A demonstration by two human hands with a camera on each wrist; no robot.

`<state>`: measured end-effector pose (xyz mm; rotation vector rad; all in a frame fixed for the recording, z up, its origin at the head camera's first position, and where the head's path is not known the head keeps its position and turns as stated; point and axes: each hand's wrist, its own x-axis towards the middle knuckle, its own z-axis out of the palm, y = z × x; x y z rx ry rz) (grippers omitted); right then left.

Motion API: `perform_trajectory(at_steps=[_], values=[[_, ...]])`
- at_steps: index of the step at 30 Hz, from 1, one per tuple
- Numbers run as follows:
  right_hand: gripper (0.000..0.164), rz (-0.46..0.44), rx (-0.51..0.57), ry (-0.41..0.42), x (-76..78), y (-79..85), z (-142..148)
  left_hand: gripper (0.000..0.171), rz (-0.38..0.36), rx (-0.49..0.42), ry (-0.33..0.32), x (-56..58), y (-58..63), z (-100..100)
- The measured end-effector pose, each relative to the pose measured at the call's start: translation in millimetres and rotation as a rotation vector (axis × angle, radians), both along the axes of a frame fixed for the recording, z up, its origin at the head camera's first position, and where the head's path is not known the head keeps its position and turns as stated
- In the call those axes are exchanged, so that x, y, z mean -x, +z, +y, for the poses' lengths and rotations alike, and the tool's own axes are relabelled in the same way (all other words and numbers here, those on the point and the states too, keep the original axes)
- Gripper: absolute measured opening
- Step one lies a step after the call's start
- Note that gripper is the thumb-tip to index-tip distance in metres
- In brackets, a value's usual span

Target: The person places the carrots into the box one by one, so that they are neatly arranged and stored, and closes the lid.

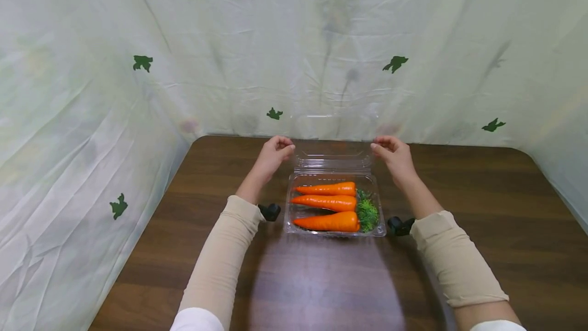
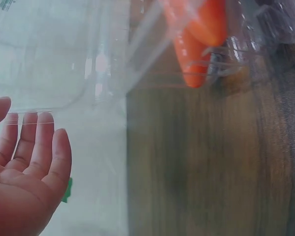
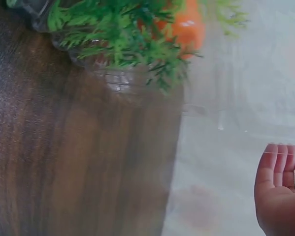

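Observation:
A clear plastic clamshell container [image 1: 335,234] stands open on the table, its hinged lid [image 1: 333,158] raised at the far side. Inside lie three orange carrots [image 1: 327,221], tips to the left, with feathery green tops [image 1: 367,213] at the right end. My left hand [image 1: 272,156] pinches the left edge of the lid between thumb and fingers. At the opposite edge, my right hand [image 1: 396,158] pinches the lid the same way. The left wrist view shows the fingertips [image 2: 45,118] along the lid's edge; in the right wrist view the thumb is mostly out of frame.
The brown wooden table [image 1: 193,264] extends on both sides of the container and in front of it. A pale curtain [image 1: 257,55] with green leaf prints hangs right behind the table's far edge. Black wrist cameras [image 1: 400,226] flank the container.

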<state>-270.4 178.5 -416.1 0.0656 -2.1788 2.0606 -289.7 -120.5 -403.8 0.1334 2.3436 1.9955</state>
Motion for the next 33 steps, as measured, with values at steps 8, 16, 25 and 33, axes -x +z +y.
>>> perform_trajectory(at_steps=[8,16,25,33], values=[[0.029,0.082,-0.038,0.043,-12.4,11.5,1.7,0.017,0.079,0.128,-0.033,-8.7,14.1,-7.6],[0.019,0.174,-0.078,0.115,-39.8,27.6,3.0,0.018,0.177,0.225,-0.123,-27.1,25.0,-16.1],[0.026,0.270,-0.297,0.169,-55.4,15.5,13.0,0.020,0.308,0.356,-0.164,-52.8,16.0,-24.2],[0.032,0.336,-0.441,0.203,-77.4,7.5,16.7,0.022,0.484,0.457,-0.219,-71.5,6.2,-26.2]])
